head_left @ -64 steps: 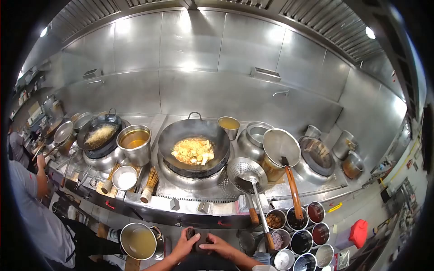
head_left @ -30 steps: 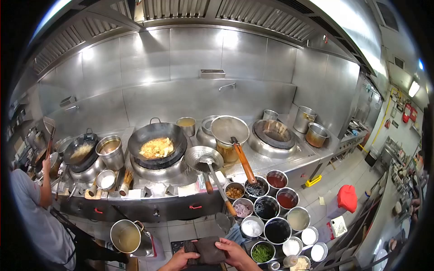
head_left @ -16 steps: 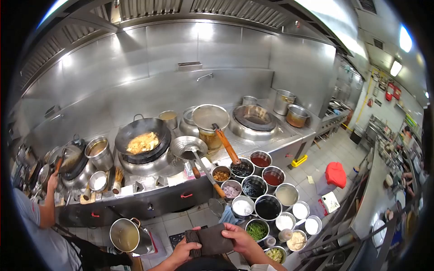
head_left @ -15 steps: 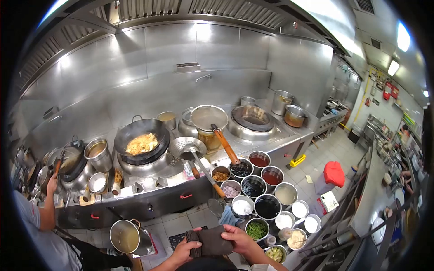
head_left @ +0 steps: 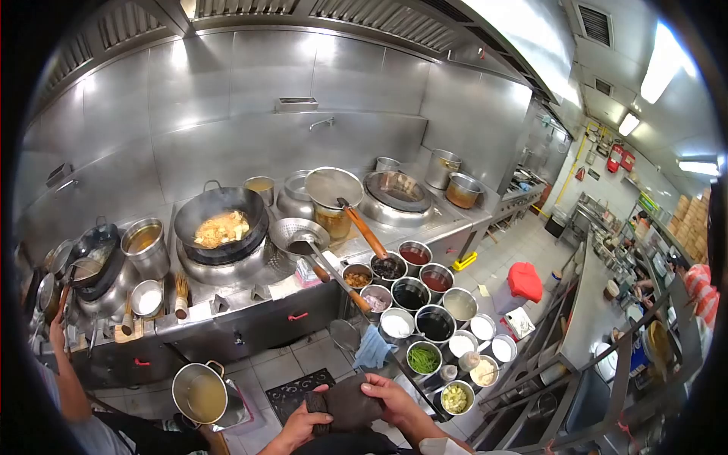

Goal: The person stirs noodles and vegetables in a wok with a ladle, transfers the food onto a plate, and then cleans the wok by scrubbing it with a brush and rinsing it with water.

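Observation:
A dark brown folded cloth (head_left: 347,403) is held low in front of me, between both hands. My left hand (head_left: 302,426) grips its left end, where it looks rolled or folded over, with the thumb on top. My right hand (head_left: 393,397) pinches its upper right edge, also thumb uppermost. Just beyond my hands a blue cloth (head_left: 372,347) hangs by the containers of ingredients. Nearby are a pot of green vegetables (head_left: 423,358) and one of chopped pale pieces (head_left: 456,398).
Ahead, a wok (head_left: 254,208) holding yellowish food sits on the range. A perforated ladle (head_left: 299,233) and a wood-handled strainer (head_left: 334,186) rest beside it. A co-worker's arm (head_left: 70,394) is at left, near a floor-level stockpot (head_left: 220,402). Metal railing (head_left: 607,383) stands right.
The camera view has turned rightward, so the range and pots sit further left. Both hands still hold the brown cloth, now tilted a little differently.

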The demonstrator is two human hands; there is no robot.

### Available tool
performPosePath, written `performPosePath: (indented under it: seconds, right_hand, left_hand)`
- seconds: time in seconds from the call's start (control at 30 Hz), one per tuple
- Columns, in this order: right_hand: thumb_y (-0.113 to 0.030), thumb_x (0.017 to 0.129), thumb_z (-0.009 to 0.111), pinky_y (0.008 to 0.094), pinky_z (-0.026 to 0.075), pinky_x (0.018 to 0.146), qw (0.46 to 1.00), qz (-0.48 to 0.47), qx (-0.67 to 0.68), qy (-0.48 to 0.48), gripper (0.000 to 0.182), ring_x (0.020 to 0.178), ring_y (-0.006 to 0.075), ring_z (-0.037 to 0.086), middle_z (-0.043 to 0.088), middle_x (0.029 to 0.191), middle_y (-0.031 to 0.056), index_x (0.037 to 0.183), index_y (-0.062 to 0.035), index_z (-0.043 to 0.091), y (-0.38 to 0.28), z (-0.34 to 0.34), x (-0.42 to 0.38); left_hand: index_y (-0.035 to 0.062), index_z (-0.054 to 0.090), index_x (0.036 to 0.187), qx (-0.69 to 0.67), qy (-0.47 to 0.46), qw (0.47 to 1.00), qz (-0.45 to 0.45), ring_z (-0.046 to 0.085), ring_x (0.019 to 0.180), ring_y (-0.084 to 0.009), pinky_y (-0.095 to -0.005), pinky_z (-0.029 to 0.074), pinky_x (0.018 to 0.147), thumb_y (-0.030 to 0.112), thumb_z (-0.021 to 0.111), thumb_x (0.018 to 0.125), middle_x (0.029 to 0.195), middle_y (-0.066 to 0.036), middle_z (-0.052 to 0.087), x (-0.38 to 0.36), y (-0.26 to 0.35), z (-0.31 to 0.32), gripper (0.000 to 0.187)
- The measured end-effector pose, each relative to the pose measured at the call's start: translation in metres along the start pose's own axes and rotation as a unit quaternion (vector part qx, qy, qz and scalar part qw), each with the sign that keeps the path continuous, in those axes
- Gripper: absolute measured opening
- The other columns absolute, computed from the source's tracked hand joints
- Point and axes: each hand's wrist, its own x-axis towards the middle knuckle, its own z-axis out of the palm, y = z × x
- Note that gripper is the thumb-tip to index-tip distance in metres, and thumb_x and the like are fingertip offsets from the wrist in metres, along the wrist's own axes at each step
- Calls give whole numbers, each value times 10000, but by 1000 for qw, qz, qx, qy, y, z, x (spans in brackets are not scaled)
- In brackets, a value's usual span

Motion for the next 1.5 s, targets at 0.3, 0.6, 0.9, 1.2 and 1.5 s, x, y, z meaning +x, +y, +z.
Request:
performPosePath:
  seconds: [0.3, 0.6, 0.9, 1.2, 1.5]
  right_hand:
    - [-164, 886, 628, 302, 505, 852, 999, -5, 11, -34, 262, 914, 154, 631, 631, 1026, 72, 1095, -26, 554, 8, 34, -4]
    - [-173, 892, 632, 264, 485, 784, 994, 16, -27, -108, 223, 859, 108, 604, 623, 978, 21, 1073, -62, 564, 32, 39, 8]
    - [-234, 925, 596, 283, 488, 804, 997, -18, -2, -75, 224, 897, 129, 602, 622, 981, 40, 1070, -66, 564, 27, 19, -4]
    - [-480, 948, 486, 354, 486, 857, 976, -33, 21, 214, 486, 930, 194, 615, 648, 1013, 103, 1037, -14, 590, 42, -18, 27]
    - [-460, 933, 528, 263, 438, 691, 969, -87, -59, 225, 454, 772, 114, 534, 604, 848, 41, 946, -18, 629, 29, 39, -1]
  left_hand:
    - [71, 378, 1359, 42, 3, 998, 46, 542, 1112, -235, -343, 458, 953, -102, 542, 724, 1219, -116, 527, -31, 9, -5, 679]
    - [61, 474, 1209, 84, 153, 977, 121, 568, 1003, -253, -393, 501, 883, 1, 488, 778, 1129, -127, 545, -40, -11, -21, 436]
    - [34, 475, 1169, 19, 176, 972, 154, 567, 976, -232, -350, 475, 886, 13, 509, 782, 1054, -104, 559, -27, -10, 14, 388]
    - [30, 491, 1184, 423, 206, 850, 238, 571, 992, -210, -318, 435, 903, 10, 517, 809, 1049, -125, 582, 13, -12, 37, 376]
    - [50, 474, 1248, 344, 149, 901, 218, 574, 1078, -246, -333, 439, 924, 56, 542, 804, 1155, -149, 583, 42, -18, 24, 448]
